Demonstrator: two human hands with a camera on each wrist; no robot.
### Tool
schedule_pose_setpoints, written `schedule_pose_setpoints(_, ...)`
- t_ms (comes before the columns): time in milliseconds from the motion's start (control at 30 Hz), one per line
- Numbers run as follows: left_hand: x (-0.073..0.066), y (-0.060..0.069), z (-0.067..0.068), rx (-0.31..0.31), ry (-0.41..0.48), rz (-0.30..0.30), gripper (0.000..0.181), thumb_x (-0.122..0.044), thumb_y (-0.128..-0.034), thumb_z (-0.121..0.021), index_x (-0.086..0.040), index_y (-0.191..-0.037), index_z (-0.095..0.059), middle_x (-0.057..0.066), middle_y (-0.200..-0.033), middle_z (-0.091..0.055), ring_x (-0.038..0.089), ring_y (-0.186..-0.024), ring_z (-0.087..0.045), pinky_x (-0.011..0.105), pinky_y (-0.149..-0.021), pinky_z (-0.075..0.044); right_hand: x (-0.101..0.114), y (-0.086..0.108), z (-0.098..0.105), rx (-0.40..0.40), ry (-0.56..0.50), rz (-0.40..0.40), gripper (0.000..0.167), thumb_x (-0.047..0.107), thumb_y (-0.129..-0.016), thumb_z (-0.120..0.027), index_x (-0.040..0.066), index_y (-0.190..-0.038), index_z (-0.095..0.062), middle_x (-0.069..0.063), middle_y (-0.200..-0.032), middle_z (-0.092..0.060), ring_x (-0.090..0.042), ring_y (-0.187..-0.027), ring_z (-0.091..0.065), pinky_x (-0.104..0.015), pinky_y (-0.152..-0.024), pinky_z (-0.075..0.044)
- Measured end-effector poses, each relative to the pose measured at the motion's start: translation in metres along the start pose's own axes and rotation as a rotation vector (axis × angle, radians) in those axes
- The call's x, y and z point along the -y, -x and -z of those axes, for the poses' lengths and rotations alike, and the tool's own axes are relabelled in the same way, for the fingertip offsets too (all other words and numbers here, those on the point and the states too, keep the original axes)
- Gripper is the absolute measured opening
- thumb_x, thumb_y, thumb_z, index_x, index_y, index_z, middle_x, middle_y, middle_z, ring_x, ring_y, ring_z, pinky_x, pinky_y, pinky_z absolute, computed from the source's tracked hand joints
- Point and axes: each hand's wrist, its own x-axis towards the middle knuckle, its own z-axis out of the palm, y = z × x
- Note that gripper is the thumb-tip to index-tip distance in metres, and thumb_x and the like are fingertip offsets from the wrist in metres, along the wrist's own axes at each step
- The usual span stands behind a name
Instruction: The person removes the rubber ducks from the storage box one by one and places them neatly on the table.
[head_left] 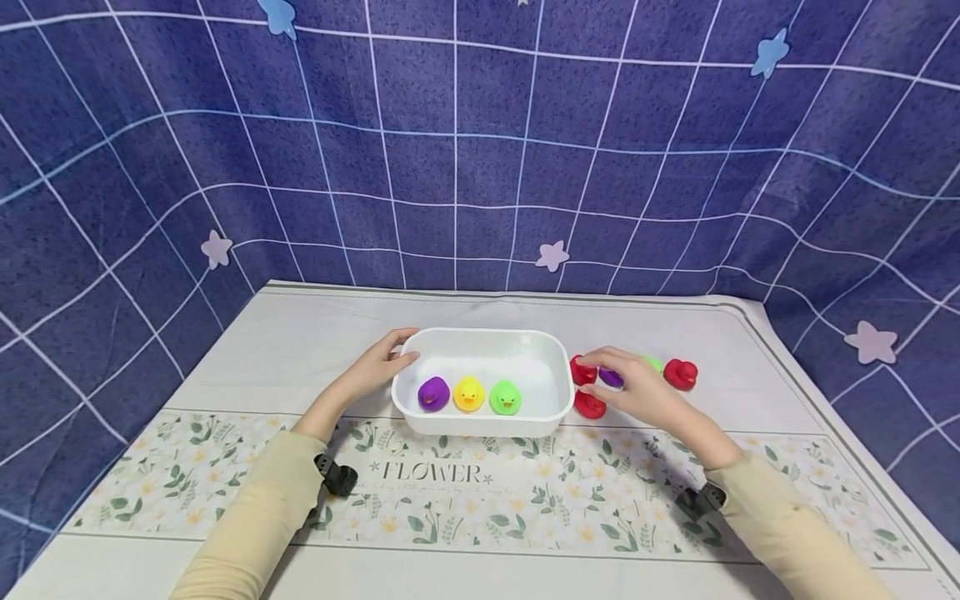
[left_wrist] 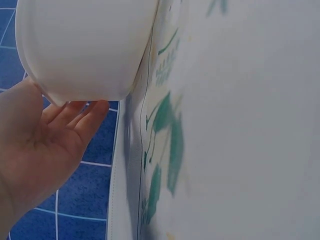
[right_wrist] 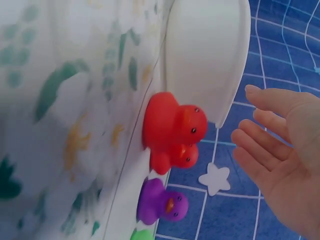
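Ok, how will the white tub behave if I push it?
The white tub looks broad and shallow, so it should probably slide rather than tip. Its evenly curved walls suggest it's fairly stiff; smooth-looking sides may be slippery.

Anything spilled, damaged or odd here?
Nothing stands out: the purple duck, yellow duck and green duck sit upright in the white tub, with no visible spill or damage. Another green duck is mostly hidden by the right hand.

And here's the tub (head_left: 483, 427) on the desk (head_left: 315, 325), three ducks (head_left: 468, 395) inside, lined along its near wall, more ducks (head_left: 680, 375) over to its right, cloth (head_left: 487, 167) behind.
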Motion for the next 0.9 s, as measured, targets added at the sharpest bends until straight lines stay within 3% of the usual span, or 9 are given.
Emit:
schedule_pose_setpoints(267,0.0,0.003,0.001,-0.001,-0.011,-0.08,0.061,-0.034,-0.0961,-0.051,0.001,-0.141,-0.031,0.028,-0.137,-0.039,0.039,-0.111,-0.057,0.036,-0.083,-0.057,0.01,-0.014,-0.011,0.0,0.011,0.042,0.037,0.013,-0.08,-0.073,0.004,-0.115,-0.064,-0.007,-0.11,-0.066,-0.023,-0.097,-0.063,-0.041,-0.084,-0.055)
schedule_pose_setpoints(433,-0.001,0.001,0.0,-0.005,-0.005,-0.025,0.057,-0.026,-0.0973,-0.05,0.0,-0.143,-0.029,0.028,-0.141,-0.037,0.044,-0.115,-0.053,0.042,-0.089,-0.055,0.016,-0.022,-0.02,0.029,-0.03,0.059,0.037,0.015,-0.081,-0.073,0.003,-0.115,-0.064,-0.008,-0.111,-0.066,-0.024,-0.097,-0.063,-0.042,-0.086,-0.054)
schedule_pose_setpoints(633,-0.001,0.001,-0.001,-0.007,-0.002,0.014,0.055,-0.022,-0.0979,-0.05,-0.002,-0.144,-0.028,0.026,-0.143,-0.036,0.043,-0.118,-0.052,0.043,-0.091,-0.054,0.023,-0.03,-0.03,0.044,-0.035,0.078,0.036,0.016,-0.081,-0.072,0.004,-0.114,-0.065,-0.009,-0.111,-0.066,-0.023,-0.073,-0.058,-0.037,-0.066,-0.054)
schedule_pose_setpoints(900,0.0,0.001,-0.001,-0.009,0.007,-0.006,0.054,-0.022,-0.0978,-0.05,-0.001,-0.144,-0.029,0.027,-0.142,-0.036,0.044,-0.118,-0.051,0.043,-0.091,-0.054,0.031,-0.04,-0.042,0.064,-0.033,0.114,0.035,0.013,-0.083,-0.071,0.004,-0.115,-0.064,-0.009,-0.114,-0.065,-0.026,-0.108,-0.061,-0.042,-0.094,-0.051)
